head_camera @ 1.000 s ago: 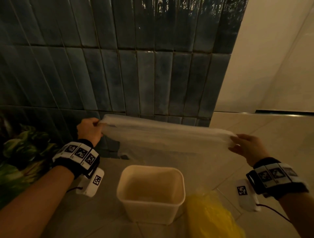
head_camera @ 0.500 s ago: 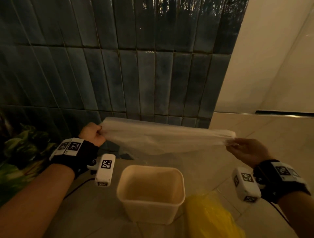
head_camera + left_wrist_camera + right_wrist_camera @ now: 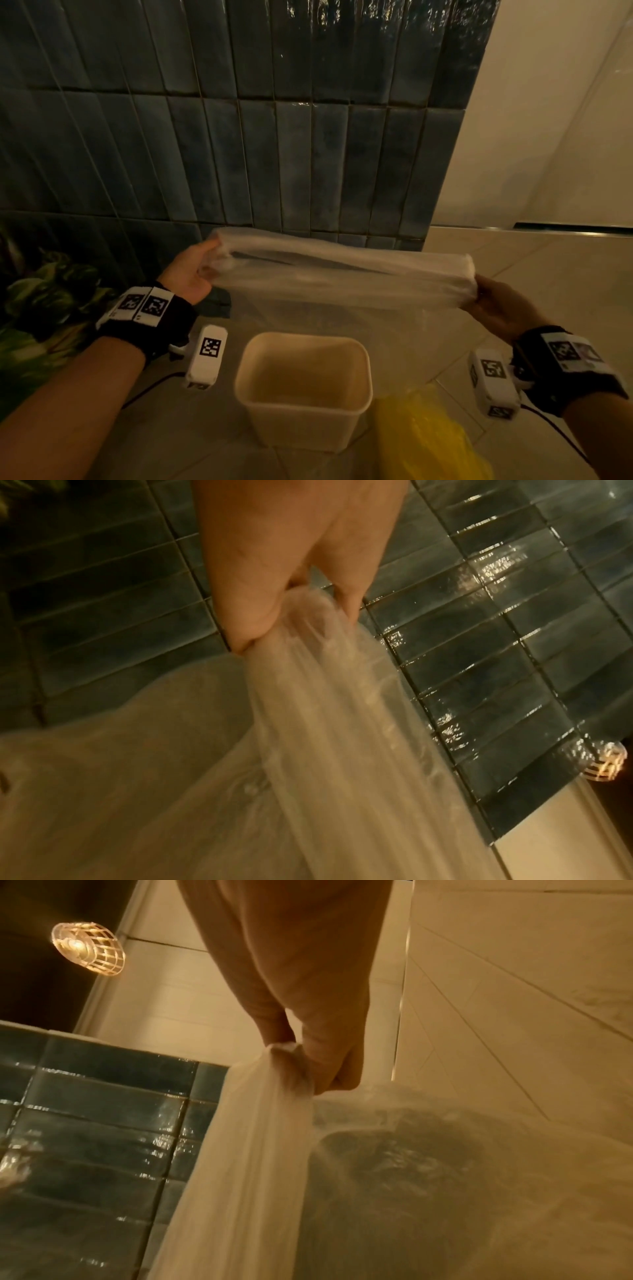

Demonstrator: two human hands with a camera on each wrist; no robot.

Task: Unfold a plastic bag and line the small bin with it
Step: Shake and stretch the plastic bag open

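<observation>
A translucent white plastic bag is stretched between my two hands in the air above and behind the bin. My left hand pinches its left end, and the left wrist view shows thumb and fingers closed on the gathered plastic bag. My right hand grips the right end; in the right wrist view the fingers curl around the bunched bag. The bag's mouth gapes slightly along its top. A small cream rectangular bin stands on the floor below, with nothing in it.
A yellow plastic bag lies on the floor right of the bin. A dark blue tiled wall rises close behind. A leafy plant sits at the left. Pale floor tiles extend to the right.
Both hands have turned palm-up and the bag's top edges have parted slightly, so a dark slit shows along its mouth. The bag stays stretched above the bin.
</observation>
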